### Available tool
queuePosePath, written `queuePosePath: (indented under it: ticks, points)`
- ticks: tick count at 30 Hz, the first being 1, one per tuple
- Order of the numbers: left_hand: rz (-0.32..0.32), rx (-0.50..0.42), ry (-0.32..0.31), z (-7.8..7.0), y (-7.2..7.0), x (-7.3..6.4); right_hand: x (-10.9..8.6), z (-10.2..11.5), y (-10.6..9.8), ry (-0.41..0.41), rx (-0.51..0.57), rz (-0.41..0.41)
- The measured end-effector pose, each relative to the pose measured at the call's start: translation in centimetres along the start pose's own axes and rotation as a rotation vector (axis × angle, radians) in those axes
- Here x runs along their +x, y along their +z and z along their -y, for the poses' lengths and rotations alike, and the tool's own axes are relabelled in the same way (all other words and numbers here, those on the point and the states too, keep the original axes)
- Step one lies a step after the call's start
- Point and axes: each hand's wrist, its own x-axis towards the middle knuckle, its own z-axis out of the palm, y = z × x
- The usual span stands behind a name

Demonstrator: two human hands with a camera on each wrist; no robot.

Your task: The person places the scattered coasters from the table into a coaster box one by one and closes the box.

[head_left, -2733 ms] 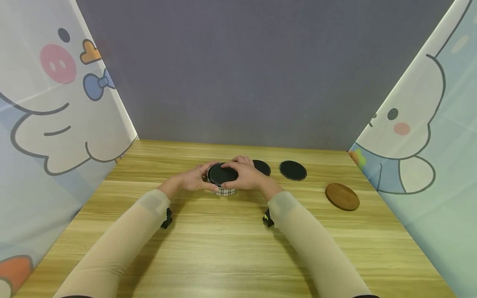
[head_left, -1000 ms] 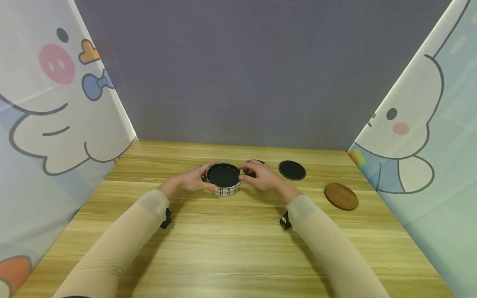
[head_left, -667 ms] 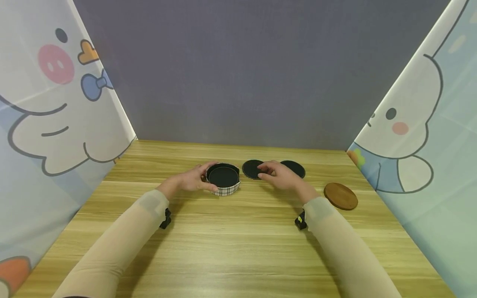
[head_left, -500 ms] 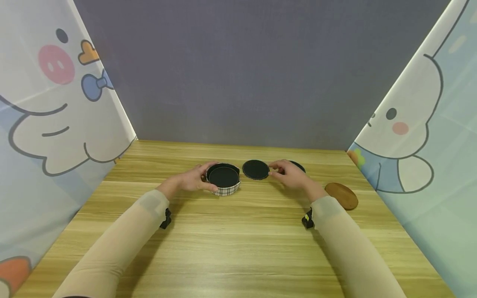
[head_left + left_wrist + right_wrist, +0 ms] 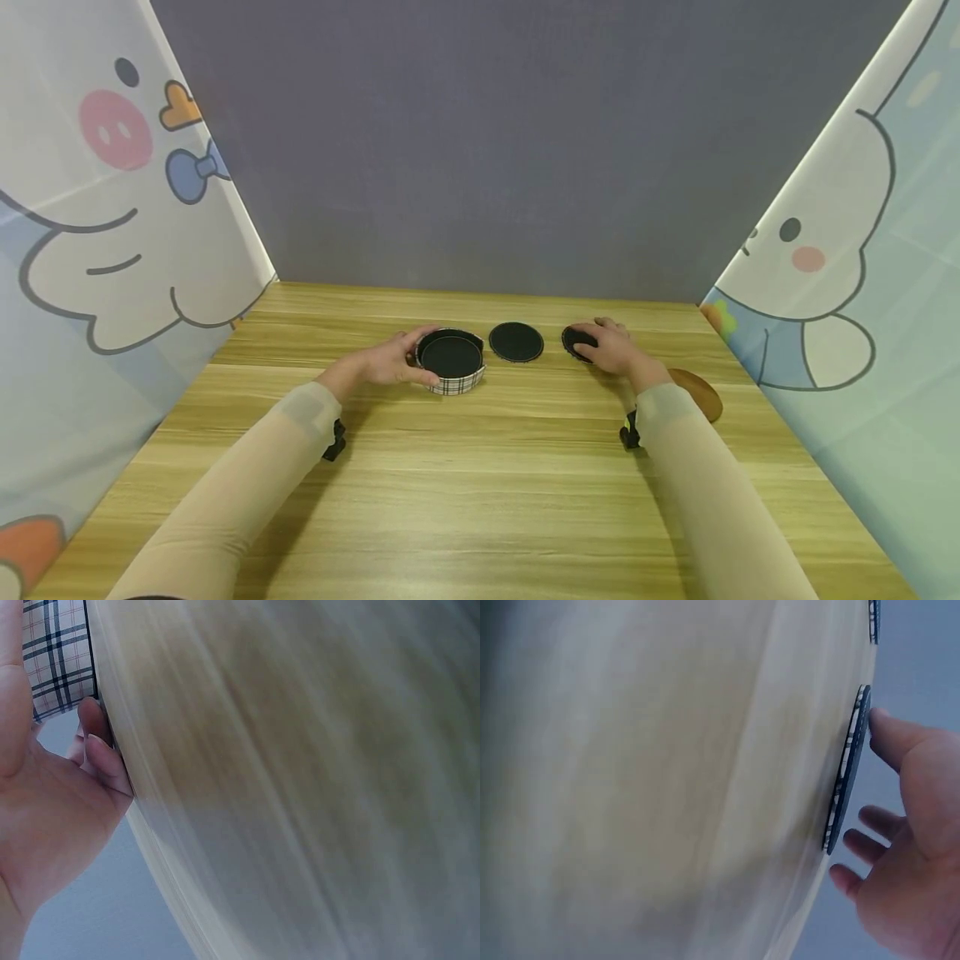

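Observation:
A round plaid coaster holder (image 5: 459, 386) stands on the table with a black round coaster (image 5: 450, 357) lying inside it. My left hand (image 5: 384, 361) grips the holder's left side, thumb at the front and fingers round the back. In the left wrist view, its plaid wall (image 5: 60, 660) shows beside the thumb. Over the right black coaster (image 5: 573, 338) is my right hand (image 5: 617, 348), covering part of it. The right wrist view shows this coaster (image 5: 846, 776) flat on the table, thumb tip at its edge and the other fingers spread apart.
Another black coaster (image 5: 516, 342) lies between the holder and my right hand. A brown wooden disc (image 5: 701, 394) sits to the right, partly behind my right sleeve. A grey panel (image 5: 480, 150) rises behind the wooden table (image 5: 465, 500), with cartoon-printed sheets at both sides.
My right hand has left the holder, where a coaster now lies inside, and has moved right past the middle coaster to the right one. My left hand has stayed on the holder.

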Motion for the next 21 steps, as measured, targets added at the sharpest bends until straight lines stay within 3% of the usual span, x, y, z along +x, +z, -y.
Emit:
queuePosePath:
  ticks: [7,16,21]
  points:
    - [-0.005,-0.01,0.027,0.2,0.1,0.1,0.3,-0.2,-0.2,0.074,0.009,0.061]
    - [-0.006,-0.017,0.032,-0.1,0.1,-0.1,-0.4,0.2,-0.8,0.08,0.055,0.085]
    - [-0.005,-0.009,0.026,-0.1,0.2,-0.1,-1.2,0.4,-0.9,0.066,0.02,0.114]
